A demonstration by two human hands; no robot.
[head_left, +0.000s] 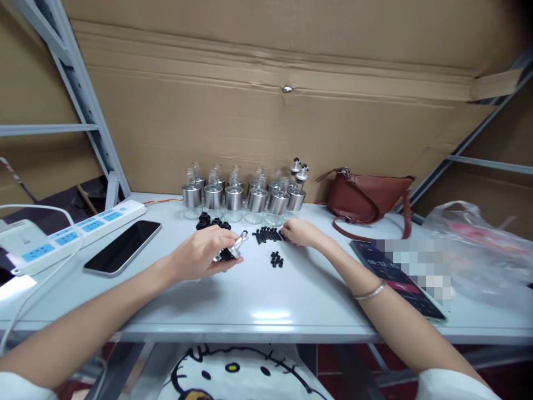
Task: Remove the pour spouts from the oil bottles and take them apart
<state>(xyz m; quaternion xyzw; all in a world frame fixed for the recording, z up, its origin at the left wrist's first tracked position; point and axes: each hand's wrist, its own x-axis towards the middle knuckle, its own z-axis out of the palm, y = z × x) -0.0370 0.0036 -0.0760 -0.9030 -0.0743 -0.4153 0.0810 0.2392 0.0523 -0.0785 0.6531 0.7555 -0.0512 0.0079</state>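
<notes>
My left hand point(204, 251) is closed round a silver metal pourer top point(237, 248) with a black part beneath it, held above the table. At the right end of a row of thin black tubes point(266, 234), my right hand point(296, 231) has its fingers pressed together; what they pinch, if anything, is too small to tell. Several short black caps point(276, 259) lie just in front of the tubes. Black round stoppers point(211, 222) are heaped behind my left hand. Glass bottles with steel bands point(234, 197) stand at the back, and two at the right carry metal tops point(302, 173).
On the left of the white table point(266, 300) are a power strip point(83, 228) with a cable and a black phone point(122, 247). A brown bag point(370, 194), a tablet-like device point(395, 278) and a clear plastic bag point(483, 239) occupy the right. Cardboard point(250, 111) closes off the back.
</notes>
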